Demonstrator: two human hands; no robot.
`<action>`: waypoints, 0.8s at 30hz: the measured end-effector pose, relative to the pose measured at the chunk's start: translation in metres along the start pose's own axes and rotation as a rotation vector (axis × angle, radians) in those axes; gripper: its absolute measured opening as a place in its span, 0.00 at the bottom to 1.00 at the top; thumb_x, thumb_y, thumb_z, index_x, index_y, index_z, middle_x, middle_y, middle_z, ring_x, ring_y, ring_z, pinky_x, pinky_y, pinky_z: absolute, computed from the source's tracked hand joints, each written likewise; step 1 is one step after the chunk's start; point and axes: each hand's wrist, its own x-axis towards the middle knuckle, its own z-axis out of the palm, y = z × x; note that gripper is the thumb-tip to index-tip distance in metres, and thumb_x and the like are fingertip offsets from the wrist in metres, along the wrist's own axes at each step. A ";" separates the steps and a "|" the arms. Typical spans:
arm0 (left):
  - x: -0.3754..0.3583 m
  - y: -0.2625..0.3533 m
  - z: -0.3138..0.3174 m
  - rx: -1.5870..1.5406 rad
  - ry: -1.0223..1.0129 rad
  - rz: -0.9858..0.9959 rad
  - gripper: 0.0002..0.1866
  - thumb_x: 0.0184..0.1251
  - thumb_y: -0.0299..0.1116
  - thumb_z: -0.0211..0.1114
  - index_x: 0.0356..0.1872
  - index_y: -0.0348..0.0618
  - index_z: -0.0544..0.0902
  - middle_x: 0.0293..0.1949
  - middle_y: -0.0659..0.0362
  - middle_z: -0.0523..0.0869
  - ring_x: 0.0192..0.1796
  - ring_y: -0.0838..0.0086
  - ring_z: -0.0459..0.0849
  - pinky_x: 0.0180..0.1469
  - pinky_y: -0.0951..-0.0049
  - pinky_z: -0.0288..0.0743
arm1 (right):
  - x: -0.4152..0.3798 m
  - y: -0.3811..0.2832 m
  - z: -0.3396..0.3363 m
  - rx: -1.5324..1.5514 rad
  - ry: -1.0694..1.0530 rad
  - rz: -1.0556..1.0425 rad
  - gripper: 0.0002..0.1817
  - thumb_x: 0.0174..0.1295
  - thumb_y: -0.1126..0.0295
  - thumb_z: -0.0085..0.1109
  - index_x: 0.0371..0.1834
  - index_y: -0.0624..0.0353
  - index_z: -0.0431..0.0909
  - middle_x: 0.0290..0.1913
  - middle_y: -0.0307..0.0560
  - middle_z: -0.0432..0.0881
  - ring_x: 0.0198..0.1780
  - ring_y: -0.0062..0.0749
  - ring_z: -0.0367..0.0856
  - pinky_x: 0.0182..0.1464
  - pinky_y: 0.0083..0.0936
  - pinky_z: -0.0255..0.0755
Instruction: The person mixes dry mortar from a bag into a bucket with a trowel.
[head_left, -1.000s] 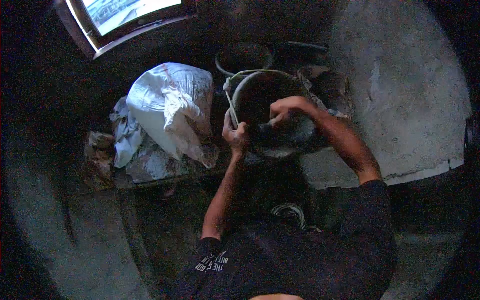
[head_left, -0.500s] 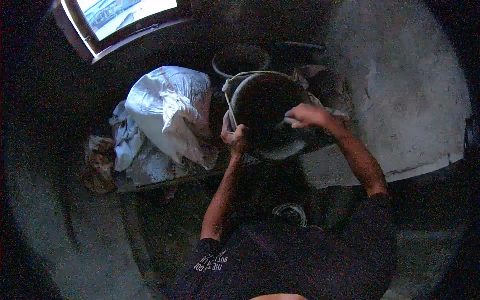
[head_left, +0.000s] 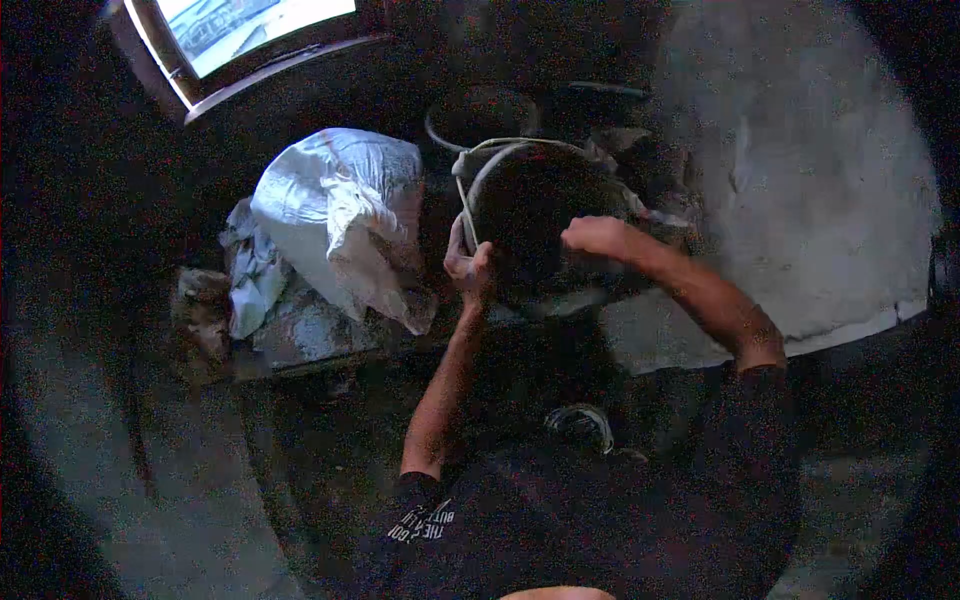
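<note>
A dark round bucket (head_left: pixel 488 172) sits in front of me, its mouth tipped toward me and its inside in deep shadow. Its thin pale handle (head_left: pixel 463 190) lies along the far and left rim. My left hand (head_left: pixel 468 267) is closed around the bucket's left edge, with the thumb on the near side. Over the bucket's mouth, toward the right, my right hand (head_left: pixel 597 238) is closed in a fist. Whatever it may hold is lost in the dark.
A bulging white sack (head_left: pixel 340 200) stands left of the bucket, with a brown crumpled bag (head_left: pixel 203 300) beyond it. Another round container (head_left: pixel 440 110) is behind. A grey slab (head_left: pixel 800 220) lies at right; a coil of wire (head_left: pixel 585 420) is near my body. A window (head_left: pixel 250 30) is upper left.
My right hand has shifted slightly left over the bucket's mouth, and its forearm lies lower. The bucket has tilted a little; my left hand keeps its hold on the edge.
</note>
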 end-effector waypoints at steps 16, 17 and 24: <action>0.009 0.022 0.012 -0.039 0.100 0.017 0.24 0.37 0.25 0.49 0.44 0.34 0.68 0.27 0.61 0.75 0.23 0.80 0.71 0.26 0.82 0.66 | 0.067 0.061 0.007 0.647 -0.256 0.185 0.14 0.38 0.60 0.53 0.26 0.57 0.76 0.26 0.42 0.77 0.28 0.28 0.74 0.32 0.24 0.66; 0.007 0.019 0.013 -0.088 0.116 -0.020 0.24 0.38 0.25 0.49 0.44 0.34 0.68 0.26 0.61 0.75 0.23 0.80 0.71 0.27 0.82 0.66 | 0.073 0.077 0.024 0.680 -0.438 0.223 0.14 0.39 0.59 0.53 0.25 0.57 0.76 0.25 0.41 0.77 0.28 0.25 0.74 0.32 0.23 0.66; 0.013 0.014 0.008 0.132 0.150 0.027 0.25 0.37 0.27 0.50 0.44 0.34 0.68 0.26 0.60 0.76 0.25 0.78 0.72 0.30 0.79 0.67 | 0.044 0.005 -0.039 0.624 -0.176 0.221 0.11 0.46 0.67 0.50 0.29 0.62 0.75 0.30 0.44 0.77 0.31 0.30 0.75 0.35 0.23 0.67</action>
